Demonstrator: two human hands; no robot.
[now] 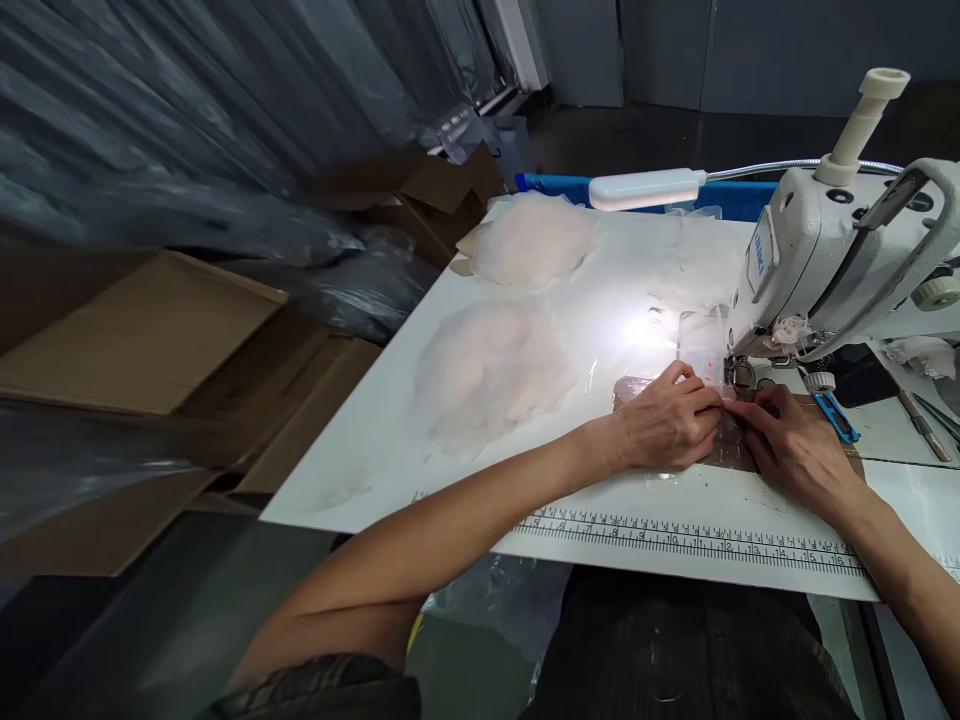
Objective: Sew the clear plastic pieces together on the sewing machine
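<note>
Both hands meet just in front of the needle area of a white sewing machine. Curled fingers of my left hand pinch the edge of a thin, see-through piece of fabric. From the other side my right hand grips the same piece between thumb and forefinger, its fingertips almost touching the left ones. The fabric lies over a brownish plate on the table, and the fingers partly cover it. A shiny pinkish-brown piece shows beside my left wrist.
Two piles of pale sheer pieces, a near pile and a far pile, lie on the white table. Right of my hands are blue thread snips and a dark phone. A lamp overhangs; cardboard boxes stand left.
</note>
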